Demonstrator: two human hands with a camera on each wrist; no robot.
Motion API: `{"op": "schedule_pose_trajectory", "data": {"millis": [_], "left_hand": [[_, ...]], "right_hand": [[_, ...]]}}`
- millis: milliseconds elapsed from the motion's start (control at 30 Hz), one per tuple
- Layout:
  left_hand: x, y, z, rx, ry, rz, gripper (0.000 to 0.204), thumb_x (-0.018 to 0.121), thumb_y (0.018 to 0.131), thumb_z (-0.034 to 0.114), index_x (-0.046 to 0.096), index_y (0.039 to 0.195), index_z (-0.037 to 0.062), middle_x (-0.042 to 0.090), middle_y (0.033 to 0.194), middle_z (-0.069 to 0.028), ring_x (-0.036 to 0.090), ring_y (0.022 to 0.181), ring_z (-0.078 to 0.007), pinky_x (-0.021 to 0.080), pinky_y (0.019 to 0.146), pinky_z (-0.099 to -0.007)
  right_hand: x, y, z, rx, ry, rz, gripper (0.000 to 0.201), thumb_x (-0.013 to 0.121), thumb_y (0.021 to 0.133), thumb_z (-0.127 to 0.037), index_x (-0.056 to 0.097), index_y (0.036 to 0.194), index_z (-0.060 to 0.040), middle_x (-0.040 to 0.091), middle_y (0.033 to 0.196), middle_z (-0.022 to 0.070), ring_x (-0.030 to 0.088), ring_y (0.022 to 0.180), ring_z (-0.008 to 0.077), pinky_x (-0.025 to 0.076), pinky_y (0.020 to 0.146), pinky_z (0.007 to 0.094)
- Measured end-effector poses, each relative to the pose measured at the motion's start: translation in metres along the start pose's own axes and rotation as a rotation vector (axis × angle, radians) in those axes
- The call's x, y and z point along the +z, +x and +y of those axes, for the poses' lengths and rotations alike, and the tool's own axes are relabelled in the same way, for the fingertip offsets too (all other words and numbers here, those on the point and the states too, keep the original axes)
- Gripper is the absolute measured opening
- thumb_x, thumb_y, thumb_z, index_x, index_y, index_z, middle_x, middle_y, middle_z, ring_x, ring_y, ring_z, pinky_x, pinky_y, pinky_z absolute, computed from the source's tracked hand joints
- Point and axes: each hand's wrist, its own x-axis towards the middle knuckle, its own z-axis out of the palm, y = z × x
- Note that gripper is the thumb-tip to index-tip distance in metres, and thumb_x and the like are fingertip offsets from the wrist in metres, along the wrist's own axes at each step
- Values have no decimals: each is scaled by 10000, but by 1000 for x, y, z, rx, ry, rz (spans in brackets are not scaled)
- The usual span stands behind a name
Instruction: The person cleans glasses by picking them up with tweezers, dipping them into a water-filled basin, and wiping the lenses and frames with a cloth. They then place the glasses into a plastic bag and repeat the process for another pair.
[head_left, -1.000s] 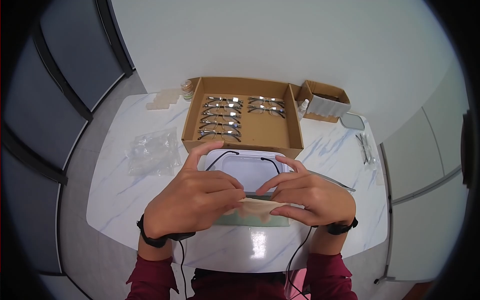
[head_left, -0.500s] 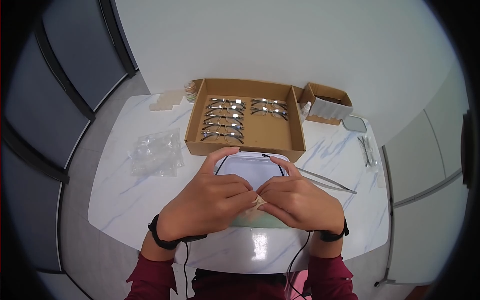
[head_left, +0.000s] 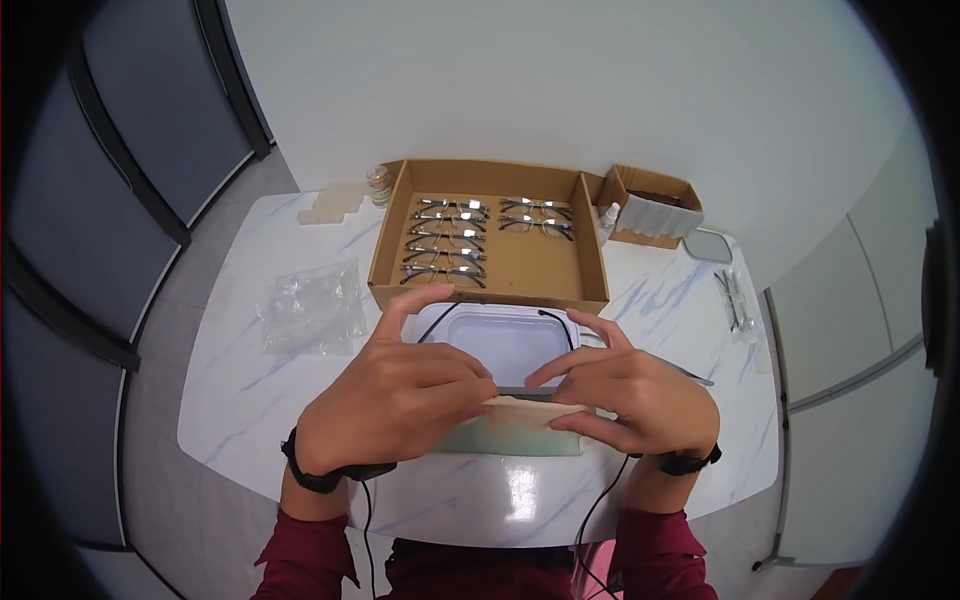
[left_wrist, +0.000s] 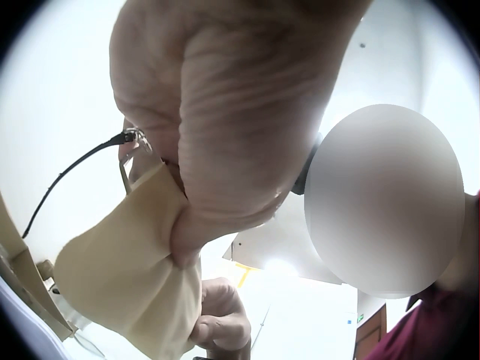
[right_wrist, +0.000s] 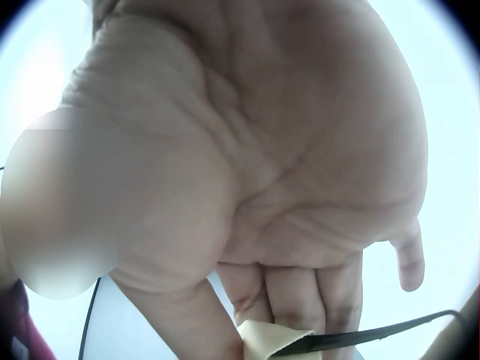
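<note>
Both hands work on a pair of eyeglasses wrapped in a cream cloth. In the head view, the cloth (head_left: 530, 410) spans the gap between the hands and hides the lenses. My left hand (head_left: 395, 400) pinches its left end together with the eyeglasses. A dark temple (left_wrist: 71, 169) and metal hinge come out by those fingers in the left wrist view, where the thumb presses the cloth (left_wrist: 120, 262). My right hand (head_left: 645, 400) pinches the cloth's right end between thumb and fingers, little finger stretched out. The other temple (right_wrist: 375, 334) emerges from the cloth in the right wrist view.
Behind the hands lies a white tray (head_left: 510, 340); a green cloth (head_left: 510, 440) is beneath them. A cardboard box (head_left: 540, 270) holds several eyeglasses. A clear plastic bag (head_left: 312, 308) lies left. Right are a small carton (head_left: 645, 225), spray bottle (head_left: 608, 220) and more eyeglasses (head_left: 733, 302).
My hands came together, bunching the cloth between them, then moved apart; the cloth is stretched out between them again. The temples swung along with the hands.
</note>
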Motion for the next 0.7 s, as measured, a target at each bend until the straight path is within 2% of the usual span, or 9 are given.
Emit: {"op": "schedule_pose_trajectory", "data": {"millis": [100,300,367,600,667,700], "left_hand": [[2,0,4,5,-19,9,165,823,703,90,698,811,97,727,786,-3,710,791,-158,338,1108,-554],[17,4,7,50,73,8,114,790,736,91,693,796,102,713,751,8,706,773,-136,378,1088,-527],[19,4,7,24,132,19,101,781,754,103,683,778,99,709,750,17,702,769,-124,379,1090,-517],[11,3,6,17,91,91,132,805,741,115,675,762,102,710,753,27,701,774,-111,366,1095,-535],[10,2,5,26,81,95,138,818,730,117,685,771,110,716,763,30,703,788,-111,352,1103,-548],[10,2,3,26,82,96,138,818,730,117,685,771,110,716,763,30,703,788,-111,352,1103,-548]], "right_hand": [[3,0,0,-12,17,-23,153,667,901,-164,684,862,-17,703,917,79,670,951,241,252,1156,561],[28,18,-7,-9,-79,55,115,701,843,-106,659,817,-2,655,798,70,658,853,238,321,1120,555],[32,21,-10,45,-297,81,127,716,829,-105,639,804,-8,620,751,61,641,805,230,345,1104,553],[17,17,-13,-13,-172,126,130,713,851,-138,635,844,-34,619,764,45,638,812,219,333,1114,563],[12,11,-11,15,-141,90,101,717,839,-106,654,866,-31,672,871,76,663,877,233,293,1130,600],[10,9,-10,14,-142,89,101,717,839,-106,654,866,-31,672,871,76,663,877,233,293,1130,600]]}}
